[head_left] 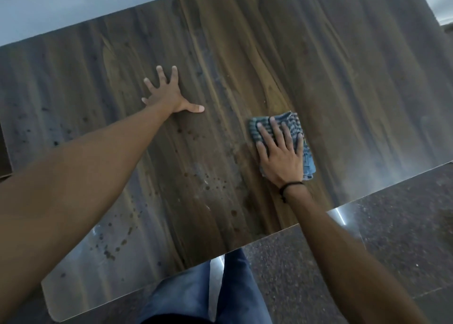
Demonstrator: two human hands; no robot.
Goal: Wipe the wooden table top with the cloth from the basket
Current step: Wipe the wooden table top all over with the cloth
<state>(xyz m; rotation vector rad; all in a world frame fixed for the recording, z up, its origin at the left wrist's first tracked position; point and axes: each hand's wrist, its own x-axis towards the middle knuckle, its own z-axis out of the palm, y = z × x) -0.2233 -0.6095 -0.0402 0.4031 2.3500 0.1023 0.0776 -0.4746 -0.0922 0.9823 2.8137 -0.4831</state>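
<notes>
Right hand flat on cloth | left hand splayed on table

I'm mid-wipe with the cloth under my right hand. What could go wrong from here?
1. The cloth is small, and dark spots lie well to its left; short strokes might miss them.
2. The left hand presses flat on the table, likely in the cloth's path, and may leave prints or cover dirt.
3. The right hand presses the cloth near the table's front edge; a pull toward you could drag it off.
</notes>
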